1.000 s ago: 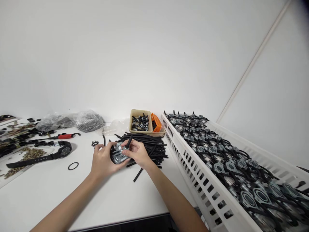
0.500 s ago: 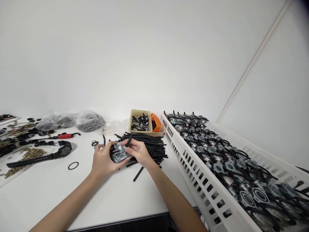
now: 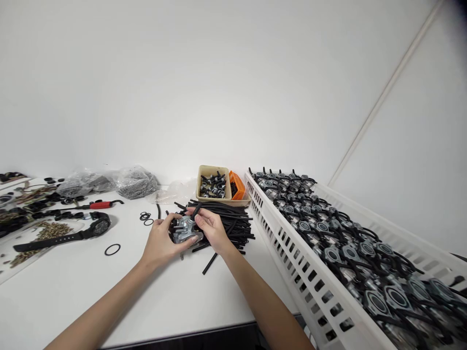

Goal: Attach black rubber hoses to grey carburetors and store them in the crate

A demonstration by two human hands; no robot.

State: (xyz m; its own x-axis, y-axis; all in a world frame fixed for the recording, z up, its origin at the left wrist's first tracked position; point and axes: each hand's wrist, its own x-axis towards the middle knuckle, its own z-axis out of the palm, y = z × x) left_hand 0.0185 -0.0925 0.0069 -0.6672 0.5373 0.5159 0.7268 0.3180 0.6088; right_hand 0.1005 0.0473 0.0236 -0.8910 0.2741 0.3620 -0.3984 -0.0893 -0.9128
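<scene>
My left hand is wrapped round a grey metal part, held just above the white table. My right hand pinches a short black tube that stands up from the top of that part. Right behind both hands lies a heap of cut black tubes. One loose tube rests on the table beside my right wrist.
A long white slotted crate full of similar parts with tubes runs along the right. A beige bin of small parts and an orange bin stand at the back. A black wristwatch, black rings, a red-handled tool and plastic bags lie at the left.
The part has turned slightly in my left hand, and my right fingers have shifted up onto the upright tube. Both hands stay in the same spot.
</scene>
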